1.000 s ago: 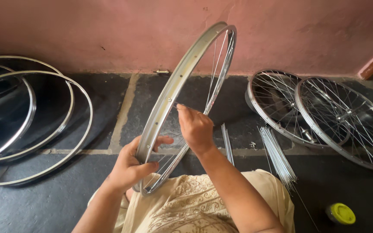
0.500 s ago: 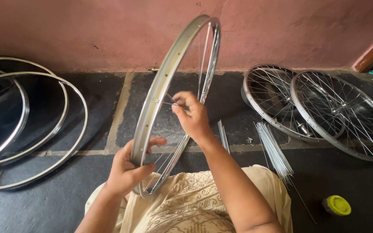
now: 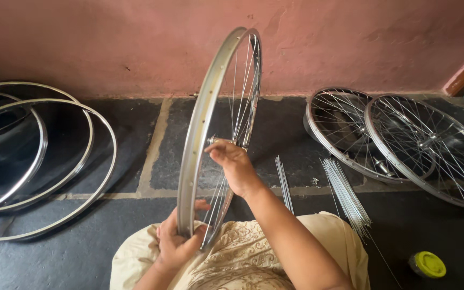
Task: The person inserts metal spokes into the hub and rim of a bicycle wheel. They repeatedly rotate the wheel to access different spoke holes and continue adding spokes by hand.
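Observation:
A silver bicycle wheel rim [image 3: 202,115] stands upright on my lap, edge-on to me, with thin spokes running to its hub [image 3: 214,140]. My left hand [image 3: 178,241] grips the bottom of the rim, fingers wrapped around it. My right hand [image 3: 232,164] reaches inside the wheel, fingertips pinched at the hub end of a spoke. My patterned cream garment [image 3: 243,258] lies under the wheel.
Bare silver rims [image 3: 55,161] lie stacked on the dark stone floor at the left. Two spoked wheels [image 3: 404,139] lie flat at the right by the pink wall. Loose spoke bundles [image 3: 345,193] lie on the floor, and a yellow-lidded tin [image 3: 428,264] sits at the lower right.
My right hand has slid down from the rim's inner edge to the hub. The wheel's top has tilted a little to the left. My left hand keeps its grip.

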### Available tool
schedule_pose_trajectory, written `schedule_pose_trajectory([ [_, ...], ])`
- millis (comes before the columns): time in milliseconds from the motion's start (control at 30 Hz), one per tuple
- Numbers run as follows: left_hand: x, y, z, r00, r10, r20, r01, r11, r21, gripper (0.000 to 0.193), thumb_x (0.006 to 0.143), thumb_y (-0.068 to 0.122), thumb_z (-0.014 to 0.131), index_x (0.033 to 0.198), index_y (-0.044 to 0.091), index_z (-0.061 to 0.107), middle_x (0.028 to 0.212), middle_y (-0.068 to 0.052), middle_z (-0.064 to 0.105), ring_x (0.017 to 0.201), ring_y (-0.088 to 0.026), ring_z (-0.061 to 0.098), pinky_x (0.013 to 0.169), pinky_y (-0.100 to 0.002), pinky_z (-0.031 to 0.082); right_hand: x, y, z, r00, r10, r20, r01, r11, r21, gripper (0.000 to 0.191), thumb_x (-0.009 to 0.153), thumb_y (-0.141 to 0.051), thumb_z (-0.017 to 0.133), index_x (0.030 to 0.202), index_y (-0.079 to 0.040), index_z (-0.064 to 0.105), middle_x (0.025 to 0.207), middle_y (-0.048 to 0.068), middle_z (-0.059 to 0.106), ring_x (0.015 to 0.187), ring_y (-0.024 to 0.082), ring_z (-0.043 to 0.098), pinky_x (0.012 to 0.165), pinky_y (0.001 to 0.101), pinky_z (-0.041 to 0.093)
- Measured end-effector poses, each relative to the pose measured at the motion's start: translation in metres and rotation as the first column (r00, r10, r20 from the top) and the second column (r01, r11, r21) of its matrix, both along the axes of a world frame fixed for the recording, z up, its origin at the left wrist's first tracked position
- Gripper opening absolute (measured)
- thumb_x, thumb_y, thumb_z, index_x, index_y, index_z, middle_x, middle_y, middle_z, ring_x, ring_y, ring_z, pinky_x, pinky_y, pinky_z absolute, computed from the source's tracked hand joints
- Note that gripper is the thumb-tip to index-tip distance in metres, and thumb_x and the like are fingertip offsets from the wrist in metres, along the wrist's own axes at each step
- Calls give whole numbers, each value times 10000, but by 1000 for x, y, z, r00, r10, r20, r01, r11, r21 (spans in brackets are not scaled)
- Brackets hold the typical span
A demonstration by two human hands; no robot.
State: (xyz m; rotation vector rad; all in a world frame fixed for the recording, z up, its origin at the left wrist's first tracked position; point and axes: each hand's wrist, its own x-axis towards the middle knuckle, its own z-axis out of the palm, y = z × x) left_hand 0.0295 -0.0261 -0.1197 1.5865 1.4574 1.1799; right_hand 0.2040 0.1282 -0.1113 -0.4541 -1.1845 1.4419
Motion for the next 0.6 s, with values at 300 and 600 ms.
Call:
schedule_pose_trajectory([
  [300,21,51,137,971,83,-224,70,797,599,689,712,131,767,1350,23,529,1271,-192,617,1224,-373,600,1051,-428,467,8,-21,-21,983,168,-72,-163,984,69,56,937,-3,719,982,-28,741,1011,8,644,952,123,600,885,305,486],
  [600,26,45,131,992,-129,-14,121,883,453,560,812,149,762,1330,20,593,1219,-150,672,1136,-249,660,985,-353,512,14,-50,16,961,-101,258,10,944,330,112,994,-103,675,1053,-8,663,1026,37,642,978,136,619,881,299,511],
])
